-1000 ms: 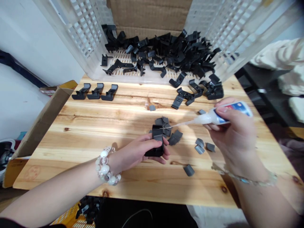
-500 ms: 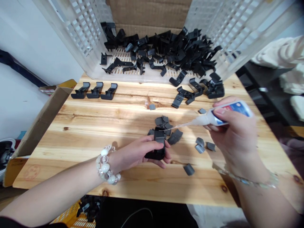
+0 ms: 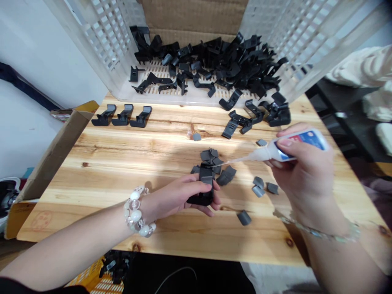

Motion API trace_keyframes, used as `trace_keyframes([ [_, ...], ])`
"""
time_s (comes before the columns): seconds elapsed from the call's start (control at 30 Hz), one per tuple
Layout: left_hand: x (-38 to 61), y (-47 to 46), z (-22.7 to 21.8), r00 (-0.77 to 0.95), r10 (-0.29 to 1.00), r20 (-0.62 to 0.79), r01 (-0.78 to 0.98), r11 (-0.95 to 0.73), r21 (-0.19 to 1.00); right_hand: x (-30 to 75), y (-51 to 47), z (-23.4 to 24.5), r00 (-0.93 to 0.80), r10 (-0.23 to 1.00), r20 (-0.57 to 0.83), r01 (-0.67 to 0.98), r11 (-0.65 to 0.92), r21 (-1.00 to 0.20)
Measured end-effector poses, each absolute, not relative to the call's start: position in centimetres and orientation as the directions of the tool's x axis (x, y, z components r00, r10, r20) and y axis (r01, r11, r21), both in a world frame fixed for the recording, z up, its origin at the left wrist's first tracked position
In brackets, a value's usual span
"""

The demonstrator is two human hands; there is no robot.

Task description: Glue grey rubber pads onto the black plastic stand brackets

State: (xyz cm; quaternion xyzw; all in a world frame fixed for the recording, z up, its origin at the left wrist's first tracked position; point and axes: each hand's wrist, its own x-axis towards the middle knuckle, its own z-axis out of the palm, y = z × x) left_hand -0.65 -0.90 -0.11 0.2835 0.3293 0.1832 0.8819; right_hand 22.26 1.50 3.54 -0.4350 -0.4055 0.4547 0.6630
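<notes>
My left hand [image 3: 183, 192] grips a black plastic clip [image 3: 206, 174] over the middle of the wooden table, thumb on its face and fingers behind. In my right hand [image 3: 301, 167] is a white glue bottle [image 3: 274, 151] with a blue and red label, tilted nearly level. Its long thin nozzle points left, and the tip is at the upper end of the clip; whether it touches, I cannot tell. Behind and beside the clip lies a pile of small grey curved pads [image 3: 211, 156]. More loose pads [image 3: 258, 187] are scattered to the right, below the bottle.
A white plastic crate [image 3: 122, 92] full of black clips stands at the back of the table [image 3: 92, 196]. Three clips [image 3: 123, 115] form a row at left; several more [image 3: 241, 121] lie at back right. A yellow basket [image 3: 88, 275] with black parts sits below the front edge.
Almost nothing differs. Both hands hold the clip and the glue bottle nearly as before, the nozzle tip still at the clip's upper end; the whole view has shifted very slightly.
</notes>
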Motion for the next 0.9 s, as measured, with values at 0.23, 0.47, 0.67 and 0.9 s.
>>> trace_keyframes([
  [0.23,-0.6,-1.0,-0.1,0.733,0.519,-0.440,-0.118,0.734,0.669,22.5,1.4,4.1,0.220,0.971,0.093,-0.277,0.154,-0.948],
  [0.47,-0.6,-1.2,0.1,0.741,0.516,-0.430,-0.085,0.707,0.702,22.7,1.4,4.0,0.192,0.979,0.068,-0.236,0.113,-0.965],
  [0.67,-0.6,-1.1,0.2,0.738,0.513,-0.439,-0.070,0.704,0.706,23.1,1.5,3.8,0.174,0.979,0.107,-0.222,0.145,-0.964],
  [0.9,-0.5,-1.1,0.1,0.737,0.512,-0.441,-0.074,0.710,0.701,23.1,1.6,3.9,0.153,0.981,0.118,-0.245,0.153,-0.957],
])
